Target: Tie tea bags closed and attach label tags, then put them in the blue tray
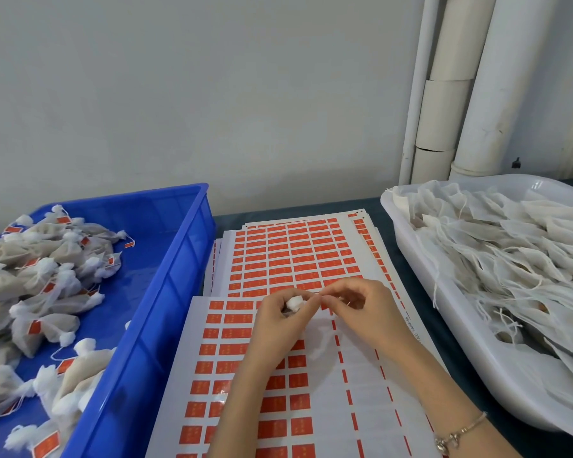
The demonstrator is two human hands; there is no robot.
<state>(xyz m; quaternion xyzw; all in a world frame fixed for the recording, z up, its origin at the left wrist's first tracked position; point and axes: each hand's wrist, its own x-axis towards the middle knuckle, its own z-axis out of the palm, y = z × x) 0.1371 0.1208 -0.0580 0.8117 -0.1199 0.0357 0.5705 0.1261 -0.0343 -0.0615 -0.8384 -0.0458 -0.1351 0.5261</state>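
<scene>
Slippage is the worry. The left grip (278, 320) is clenched round a tea bag (294, 303), whose white gathered tuft pokes out above the fingers at lower centre of the frame, over the label sheets (295, 256). The right grip (361, 309) pinches something too fine to make out (likely the drawstring) just beside that tuft. With so small a hold, a sharp tug could free the thread or leave the neck loose, and the bag could drop onto the sticky labels.

At left, the blue tray (179, 259) holds a heap of tied bags (47, 292) with red tags (35, 326), crowded toward the frame's left edge. At right, the white tray (404, 246) is piled with flat untied bags (510, 259), their strings (437, 292) trailing and crossing, so lifting one may drag its neighbours onto the tabletop (232, 219).
</scene>
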